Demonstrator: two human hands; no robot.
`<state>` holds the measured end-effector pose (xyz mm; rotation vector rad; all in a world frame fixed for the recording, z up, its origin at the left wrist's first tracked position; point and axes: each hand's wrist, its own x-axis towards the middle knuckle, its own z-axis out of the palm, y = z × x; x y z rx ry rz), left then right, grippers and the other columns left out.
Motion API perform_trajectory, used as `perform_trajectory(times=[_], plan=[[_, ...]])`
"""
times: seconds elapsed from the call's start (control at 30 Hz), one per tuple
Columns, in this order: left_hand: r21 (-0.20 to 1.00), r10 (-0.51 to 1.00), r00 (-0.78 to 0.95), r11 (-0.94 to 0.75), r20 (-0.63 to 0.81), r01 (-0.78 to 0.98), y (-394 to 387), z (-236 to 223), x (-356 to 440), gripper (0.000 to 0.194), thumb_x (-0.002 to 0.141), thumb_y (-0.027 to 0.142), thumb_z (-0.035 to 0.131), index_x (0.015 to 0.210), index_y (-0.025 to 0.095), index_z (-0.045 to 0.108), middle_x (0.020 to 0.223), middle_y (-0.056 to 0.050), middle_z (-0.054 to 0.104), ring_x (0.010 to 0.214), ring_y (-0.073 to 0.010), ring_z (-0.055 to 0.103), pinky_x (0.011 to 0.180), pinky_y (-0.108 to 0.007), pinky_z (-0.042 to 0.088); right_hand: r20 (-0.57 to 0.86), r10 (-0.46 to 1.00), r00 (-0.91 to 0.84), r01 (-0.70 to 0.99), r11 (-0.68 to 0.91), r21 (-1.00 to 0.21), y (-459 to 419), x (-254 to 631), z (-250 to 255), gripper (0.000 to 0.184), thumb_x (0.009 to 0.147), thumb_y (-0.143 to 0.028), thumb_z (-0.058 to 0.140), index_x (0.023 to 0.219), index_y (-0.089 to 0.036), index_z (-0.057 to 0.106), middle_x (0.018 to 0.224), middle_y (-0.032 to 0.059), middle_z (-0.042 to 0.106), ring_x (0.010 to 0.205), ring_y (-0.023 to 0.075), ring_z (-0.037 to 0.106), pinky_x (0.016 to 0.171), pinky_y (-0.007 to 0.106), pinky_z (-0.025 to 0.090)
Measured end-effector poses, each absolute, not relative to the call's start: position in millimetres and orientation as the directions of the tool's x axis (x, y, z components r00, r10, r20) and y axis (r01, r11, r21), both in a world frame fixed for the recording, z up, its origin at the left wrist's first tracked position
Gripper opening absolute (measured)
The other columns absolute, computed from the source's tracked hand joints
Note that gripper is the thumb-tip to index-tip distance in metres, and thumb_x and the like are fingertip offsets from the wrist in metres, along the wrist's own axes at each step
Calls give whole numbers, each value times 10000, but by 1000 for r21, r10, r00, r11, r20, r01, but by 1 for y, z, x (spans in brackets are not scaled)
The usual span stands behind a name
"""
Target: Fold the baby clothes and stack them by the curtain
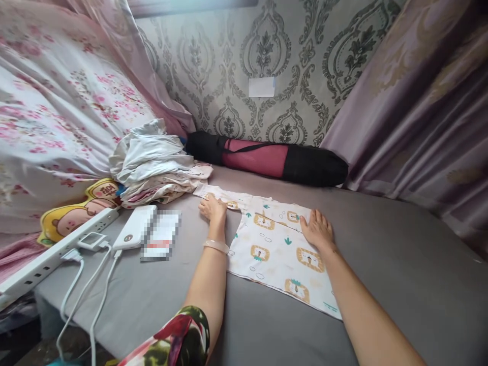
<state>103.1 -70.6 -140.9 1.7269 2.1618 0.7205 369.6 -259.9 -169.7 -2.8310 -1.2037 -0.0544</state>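
Observation:
A white children's top [263,249] printed with tan lion faces and green marks lies spread on the grey sheet. One sleeve reaches out to the left, and on the upper right a layer appears folded across the body. My left hand [212,207] rests on that left sleeve, fingers spread and slightly bent. On the right edge of the top, my right hand [317,229] lies flat with its fingers apart. A pale bangle [216,246] circles my left wrist.
A heap of light clothes [152,157] stands at the back left. Behind the top lies a long black and red bag [263,157]. At left are a power strip [57,254], a white power bank [133,229] with cables, a blurred-out packet [160,236] and a yellow cartoon cushion [76,216].

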Motion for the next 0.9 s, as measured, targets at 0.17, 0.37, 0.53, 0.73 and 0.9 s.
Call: perform_trajectory(times=[0.17,0.37,0.53,0.73,0.9], plan=[[527,912,-376,241,165,815,-70,-148,113,330,860,295,530,1149,135,525,1201,-188,545,1167,-323,490,940,-425,392,51,713,699,715,-697,-59,-261,368,-168,702,977,-495,166,1509,-49,269,1581,139,250,1427,281,251,1152,425,197],[575,944,-310,195,110,795,-60,-145,103,361,855,278,520,1172,104,510,1218,-247,564,1195,-363,495,962,-475,385,45,711,702,713,-700,-46,-261,367,-168,695,977,-493,176,1507,-54,275,1583,145,241,1428,269,246,1149,413,188],[630,909,-398,236,127,740,-48,-146,95,523,785,339,612,1205,53,489,1268,-293,495,1215,-409,445,969,-518,372,36,705,708,706,-706,-56,-260,367,-168,698,978,-503,172,1514,-63,261,1590,138,226,1434,265,231,1153,407,175],[646,907,-412,263,88,717,-27,-146,80,619,678,422,695,1154,62,530,1298,-286,468,1236,-415,402,1001,-523,349,4,709,705,708,-704,-48,-260,367,-166,686,985,-487,173,1517,-59,244,1596,143,201,1444,252,204,1163,395,147],[643,924,-381,273,32,715,-13,-145,74,328,674,394,670,866,133,618,1276,-274,491,1234,-437,404,986,-552,350,-61,704,707,703,-710,-46,-259,368,-160,693,987,-486,171,1525,-50,213,1603,140,177,1451,261,184,1166,414,151]])
